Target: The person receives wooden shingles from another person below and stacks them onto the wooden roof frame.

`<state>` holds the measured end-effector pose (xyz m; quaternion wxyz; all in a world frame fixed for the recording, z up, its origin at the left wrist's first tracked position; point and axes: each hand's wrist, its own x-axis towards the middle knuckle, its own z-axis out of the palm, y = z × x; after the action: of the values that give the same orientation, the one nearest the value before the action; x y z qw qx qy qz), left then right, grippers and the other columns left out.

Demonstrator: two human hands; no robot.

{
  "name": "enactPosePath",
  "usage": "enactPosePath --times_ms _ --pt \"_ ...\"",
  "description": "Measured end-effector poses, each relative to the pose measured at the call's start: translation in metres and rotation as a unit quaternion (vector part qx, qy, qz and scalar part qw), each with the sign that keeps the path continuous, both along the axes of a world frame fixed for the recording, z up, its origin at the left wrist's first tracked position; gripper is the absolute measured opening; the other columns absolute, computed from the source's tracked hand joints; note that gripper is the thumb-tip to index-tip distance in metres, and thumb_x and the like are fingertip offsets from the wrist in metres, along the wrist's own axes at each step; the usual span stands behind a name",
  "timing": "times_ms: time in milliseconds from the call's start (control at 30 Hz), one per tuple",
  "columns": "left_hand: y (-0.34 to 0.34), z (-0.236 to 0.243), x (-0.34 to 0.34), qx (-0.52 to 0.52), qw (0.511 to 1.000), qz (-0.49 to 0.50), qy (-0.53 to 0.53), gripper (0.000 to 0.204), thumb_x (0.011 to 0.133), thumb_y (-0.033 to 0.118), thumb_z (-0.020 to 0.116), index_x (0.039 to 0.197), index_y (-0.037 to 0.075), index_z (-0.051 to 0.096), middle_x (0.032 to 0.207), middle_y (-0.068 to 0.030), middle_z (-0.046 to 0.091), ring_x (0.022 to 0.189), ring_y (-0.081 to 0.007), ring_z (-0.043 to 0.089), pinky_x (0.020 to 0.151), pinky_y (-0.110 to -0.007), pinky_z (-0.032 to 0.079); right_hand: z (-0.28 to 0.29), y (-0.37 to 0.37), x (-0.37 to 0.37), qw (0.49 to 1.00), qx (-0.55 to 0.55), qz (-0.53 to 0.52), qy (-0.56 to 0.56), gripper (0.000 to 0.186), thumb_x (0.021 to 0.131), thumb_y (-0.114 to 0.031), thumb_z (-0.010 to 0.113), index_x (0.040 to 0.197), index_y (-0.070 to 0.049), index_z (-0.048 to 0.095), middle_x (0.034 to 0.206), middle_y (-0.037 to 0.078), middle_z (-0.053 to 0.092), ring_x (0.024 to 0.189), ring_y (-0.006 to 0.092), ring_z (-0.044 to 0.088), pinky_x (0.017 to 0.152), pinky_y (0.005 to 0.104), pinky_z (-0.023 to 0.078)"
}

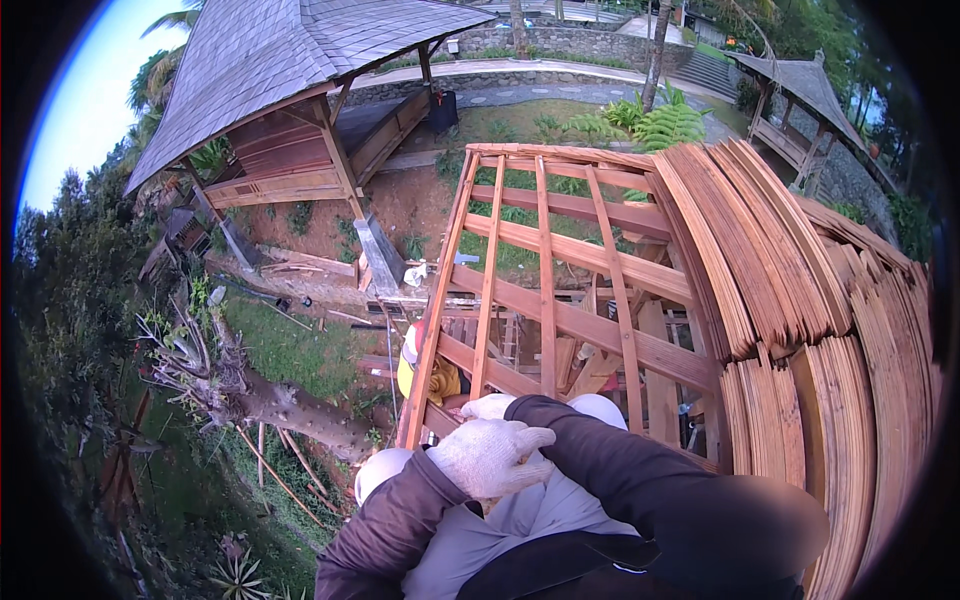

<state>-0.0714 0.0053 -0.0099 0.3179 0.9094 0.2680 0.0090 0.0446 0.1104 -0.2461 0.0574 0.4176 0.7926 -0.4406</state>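
Both my hands wear white knitted gloves and meet low in the middle, in front of my grey trousers [560,500]. My left hand [490,458] hovers over my lap, fingers loosely curled and parted, with nothing visible between them. Beyond it, my right arm crosses leftward and my right hand [488,406] reaches the lower end of the wooden roof frame [548,290]. Its fingers are mostly hidden behind my left glove and right sleeve, so I cannot see whether it holds anything. Reddish-brown battens lie across heavier beams in this frame.
Overlapping wooden shingles [740,240] cover the roof at right. Beneath the frame's left edge is a person in a yellow top [435,380] and helmet. A stubby tree trunk [310,410] leans at left; a shingled pavilion roof [290,60] rises beyond. Ground shows through gaps between battens.
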Motion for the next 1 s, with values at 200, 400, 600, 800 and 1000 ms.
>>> enactPosePath --times_ms 200,400,600,800,1000 --pt "0.001 0.000 0.001 -0.005 1.000 0.000 0.011 0.051 0.100 0.044 0.058 0.134 0.006 0.060 0.101 -0.0181 0.072 0.096 -0.0378 0.071 0.084 -0.046 0.055 0.009 0.003 -0.003 0.998 -0.047 0.008 -0.037 0.045 0.105 -0.040 0.054 0.139 -0.012 0.063 0.136 0.016 0.067 0.124 0.0344 0.065 0.104 0.0444 0.047" --pt "0.001 -0.001 0.000 -0.011 1.000 -0.001 0.007 0.052 0.100 0.044 0.059 0.133 0.005 0.059 0.101 -0.0178 0.071 0.096 -0.0378 0.071 0.084 -0.045 0.055 0.010 -0.003 -0.001 0.999 0.034 0.010 0.001 0.035 0.097 -0.032 0.058 0.123 -0.012 0.070 0.120 0.022 0.072 0.113 0.0392 0.070 0.097 0.0480 0.051" --pt "0.000 -0.002 0.001 0.006 1.000 -0.001 -0.019 0.048 0.099 0.042 0.059 0.130 0.005 0.060 0.098 -0.0184 0.071 0.094 -0.0383 0.071 0.082 -0.045 0.055 0.005 -0.003 0.003 0.998 0.057 0.015 0.009 0.036 0.097 -0.031 0.059 0.123 -0.011 0.070 0.119 0.022 0.073 0.114 0.0389 0.070 0.098 0.0472 0.051" --pt "0.000 -0.003 -0.001 0.010 1.000 0.001 -0.026 0.046 0.099 0.040 0.059 0.128 0.005 0.060 0.095 -0.0192 0.070 0.091 -0.0394 0.071 0.080 -0.047 0.055 0.022 0.000 -0.001 0.998 -0.005 0.048 -0.046 0.046 0.102 -0.039 0.058 0.143 -0.018 0.061 0.139 0.020 0.064 0.129 0.0378 0.061 0.110 0.0455 0.044" --pt "0.000 -0.001 0.000 0.006 1.000 0.002 -0.021 0.045 0.098 0.039 0.060 0.128 0.005 0.060 0.096 -0.0196 0.070 0.093 -0.0396 0.071 0.080 -0.048 0.055 0.020 0.001 0.000 0.997 -0.067 0.005 -0.035 0.047 0.103 -0.039 0.058 0.144 -0.016 0.060 0.140 0.016 0.065 0.127 0.0347 0.063 0.108 0.0450 0.045"
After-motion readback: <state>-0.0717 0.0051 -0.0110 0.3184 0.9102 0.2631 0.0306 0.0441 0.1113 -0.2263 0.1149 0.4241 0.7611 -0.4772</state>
